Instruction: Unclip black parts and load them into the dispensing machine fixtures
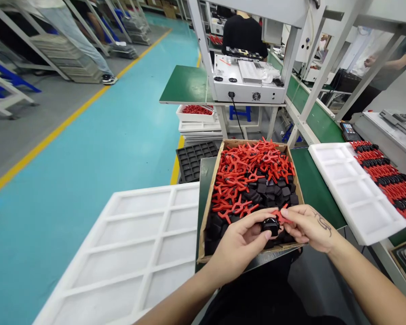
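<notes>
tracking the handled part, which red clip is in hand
The red clip pinched in the right hand, beside the black piece in the left hand, unlike those in the box.

Box [203,241] is sitting on bench [313,174]; clamps [237,169] are lying in its far part and left, blocks [274,192] nearer. Left hand [245,239] and right hand [309,225] are meeting above its near end. Divided tray [154,255] is lying left; second tray [352,178] is resting right, carrying clamp rows [387,180] along its right. Machine [253,93] is standing behind on rear bench [186,83], stacked trays [200,127] below left.
</notes>
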Demonstrator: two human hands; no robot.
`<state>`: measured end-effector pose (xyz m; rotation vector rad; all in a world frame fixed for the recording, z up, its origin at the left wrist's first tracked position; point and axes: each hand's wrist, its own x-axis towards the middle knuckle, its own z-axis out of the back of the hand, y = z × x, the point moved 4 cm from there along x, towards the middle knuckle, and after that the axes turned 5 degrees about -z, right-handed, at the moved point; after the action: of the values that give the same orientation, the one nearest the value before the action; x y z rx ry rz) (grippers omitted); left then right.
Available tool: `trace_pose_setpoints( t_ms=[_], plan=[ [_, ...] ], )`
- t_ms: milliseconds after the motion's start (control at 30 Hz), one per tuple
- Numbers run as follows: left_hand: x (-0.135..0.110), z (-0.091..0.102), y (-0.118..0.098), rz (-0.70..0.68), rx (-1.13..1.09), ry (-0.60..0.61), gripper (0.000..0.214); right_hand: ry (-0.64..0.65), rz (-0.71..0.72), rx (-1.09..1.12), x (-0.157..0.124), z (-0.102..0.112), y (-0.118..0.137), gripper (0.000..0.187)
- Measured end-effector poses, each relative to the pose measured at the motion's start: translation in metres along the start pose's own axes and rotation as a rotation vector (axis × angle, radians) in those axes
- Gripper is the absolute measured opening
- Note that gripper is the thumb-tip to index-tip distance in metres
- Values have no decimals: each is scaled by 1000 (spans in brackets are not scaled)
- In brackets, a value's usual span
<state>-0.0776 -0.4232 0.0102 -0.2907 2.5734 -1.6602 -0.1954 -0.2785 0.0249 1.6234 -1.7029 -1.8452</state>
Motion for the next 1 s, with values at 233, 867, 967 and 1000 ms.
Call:
trace_pose_setpoints(
  t_ms=[233, 867, 967, 1000],
  plan=[
    [0, 1, 0, -4, 80, 10, 27, -58, 18, -81, -3, 7, -4, 66],
    [1, 0, 3, 14, 46, 36, 24, -159, 81, -488, -20, 22, 13, 50],
    [4, 0, 2, 127, -102, -8, 33, -276, 152, -529, -29, 29, 13, 49],
    [4, -1, 2, 155, -130, -16, 35, -302, 184, -538, -33, 30, 13, 48]
  ],
)
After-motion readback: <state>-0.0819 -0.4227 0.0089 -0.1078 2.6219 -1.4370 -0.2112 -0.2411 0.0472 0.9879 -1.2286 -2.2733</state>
